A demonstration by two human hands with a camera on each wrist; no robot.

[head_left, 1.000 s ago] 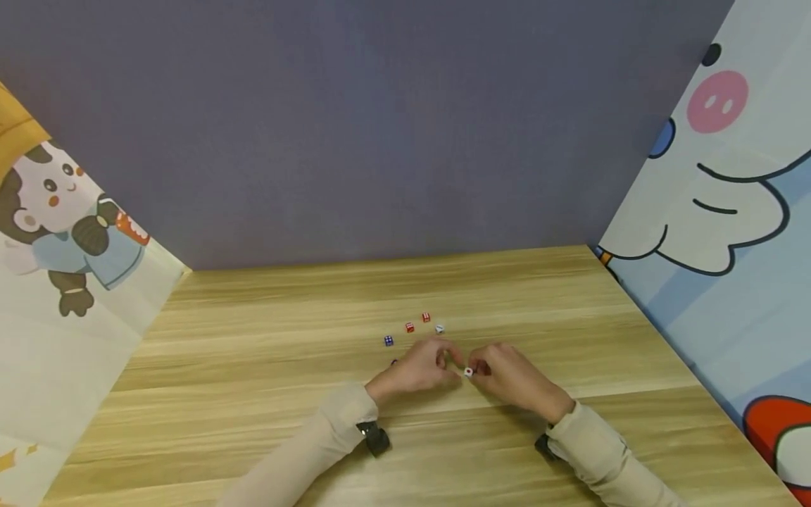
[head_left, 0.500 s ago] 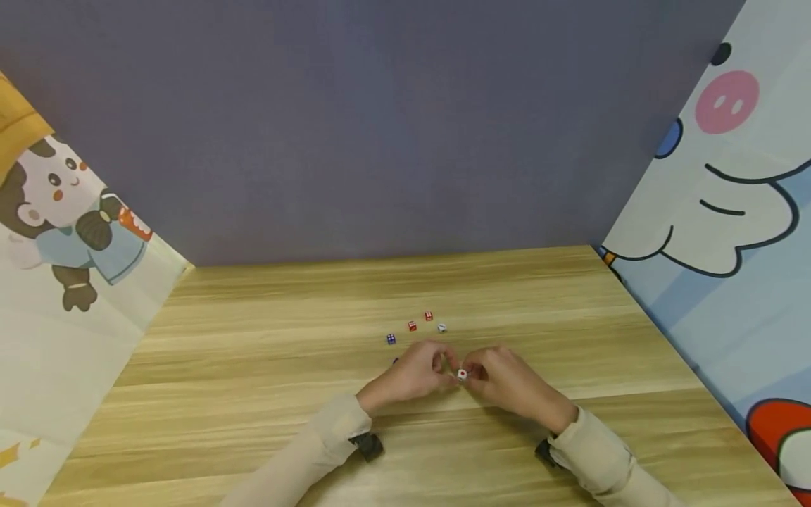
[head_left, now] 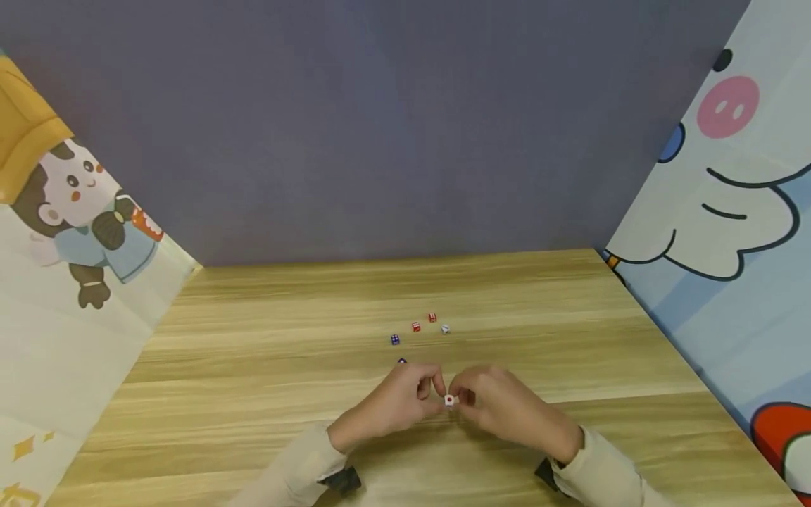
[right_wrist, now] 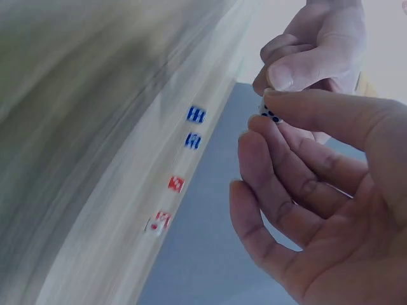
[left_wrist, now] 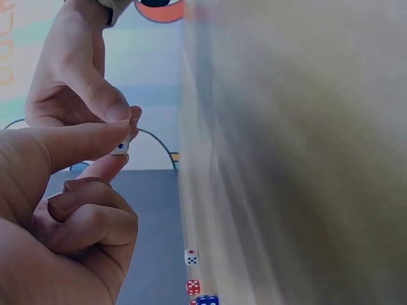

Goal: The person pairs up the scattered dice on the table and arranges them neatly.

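Note:
In the head view, a small white die (head_left: 449, 401) with a red pip faces up between my hands, held up off the wooden table. My left hand (head_left: 398, 398) pinches it from the left; in the left wrist view, that thumb and index finger close on the die (left_wrist: 121, 147). From the right, my right hand (head_left: 507, 405) pinches the same die, its thumb and index finger on either side of the die (right_wrist: 271, 114) in the right wrist view. The fingertips of both hands meet around it and hide much of its surface. Both hands' other fingers are bent.
Beyond the hands on the wooden table (head_left: 285, 352) lie two red dice (head_left: 416, 327), another white die (head_left: 445, 329) and a blue die (head_left: 395, 339). A second blue die (head_left: 402, 361) sits just past my left hand. A grey panel (head_left: 405, 141) stands behind the table, with printed walls at both sides.
Both hands have come nearer to me and slightly left, carrying the white die. The left fingertips, at first apart from it, have closed on it. The other dice stay put.

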